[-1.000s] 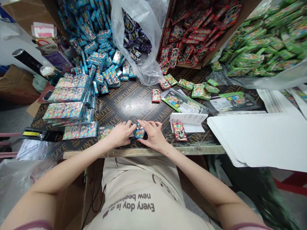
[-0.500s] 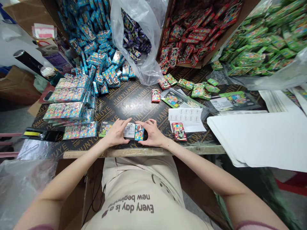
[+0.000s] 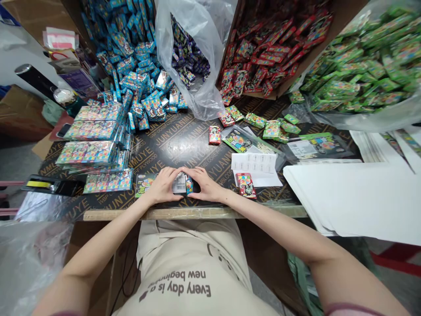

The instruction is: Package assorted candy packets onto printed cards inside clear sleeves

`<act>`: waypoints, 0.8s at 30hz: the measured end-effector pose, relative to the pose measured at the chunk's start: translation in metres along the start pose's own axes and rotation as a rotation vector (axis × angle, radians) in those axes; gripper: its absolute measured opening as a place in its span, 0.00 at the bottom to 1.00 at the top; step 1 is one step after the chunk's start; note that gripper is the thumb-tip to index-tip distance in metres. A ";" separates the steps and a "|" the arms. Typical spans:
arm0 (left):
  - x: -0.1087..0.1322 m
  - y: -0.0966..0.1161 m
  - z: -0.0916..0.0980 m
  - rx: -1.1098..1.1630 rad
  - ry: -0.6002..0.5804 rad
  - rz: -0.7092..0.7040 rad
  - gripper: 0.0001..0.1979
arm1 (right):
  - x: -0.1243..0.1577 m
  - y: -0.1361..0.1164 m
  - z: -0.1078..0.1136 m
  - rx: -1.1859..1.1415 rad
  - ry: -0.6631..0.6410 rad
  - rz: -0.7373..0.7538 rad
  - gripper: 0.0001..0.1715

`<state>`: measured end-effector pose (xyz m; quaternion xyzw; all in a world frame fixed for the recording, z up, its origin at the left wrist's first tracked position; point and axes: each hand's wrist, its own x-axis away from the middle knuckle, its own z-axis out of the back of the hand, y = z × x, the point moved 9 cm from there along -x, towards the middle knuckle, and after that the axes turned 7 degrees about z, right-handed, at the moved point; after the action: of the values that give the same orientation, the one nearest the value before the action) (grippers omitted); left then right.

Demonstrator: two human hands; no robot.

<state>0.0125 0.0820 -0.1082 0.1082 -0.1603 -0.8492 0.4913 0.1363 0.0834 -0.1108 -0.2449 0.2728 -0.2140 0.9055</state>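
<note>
Black plywood bench: wrapped packs lie stacked at left, and cartons of loose boxes stay heaped behind. The left hand and right hand press together around a small blue box and barcoded card near the front edge.

A black plywood table is standing over the gray floor, a cardboard box is sitting left, a red frame showing right.

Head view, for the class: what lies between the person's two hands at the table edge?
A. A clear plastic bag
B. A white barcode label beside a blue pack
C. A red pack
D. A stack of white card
B: the left hand and right hand close around a white barcode label beside a blue pack.
</note>
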 end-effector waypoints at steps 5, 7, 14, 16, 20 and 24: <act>-0.014 -0.004 0.013 0.069 0.071 0.050 0.49 | 0.006 0.009 0.020 0.059 0.208 -0.262 0.58; -0.025 0.000 0.017 0.085 0.075 0.037 0.49 | 0.001 0.013 0.016 -0.041 0.172 -0.324 0.48; -0.086 -0.023 0.024 0.003 0.063 0.279 0.44 | -0.081 0.058 0.096 0.215 0.293 -0.387 0.33; -0.097 -0.026 0.019 -0.050 0.041 0.295 0.42 | -0.127 0.081 0.135 0.366 0.384 -0.327 0.29; -0.102 -0.024 0.009 -0.008 0.040 0.243 0.43 | -0.228 0.168 0.189 0.482 0.435 -0.345 0.24; -0.097 -0.027 0.002 0.064 0.013 0.223 0.44 | -0.282 0.288 0.228 0.560 0.450 -0.742 0.23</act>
<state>0.0384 0.1791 -0.1143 0.1109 -0.1949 -0.7831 0.5801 0.1316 0.5317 0.0045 -0.0211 0.2877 -0.6328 0.7186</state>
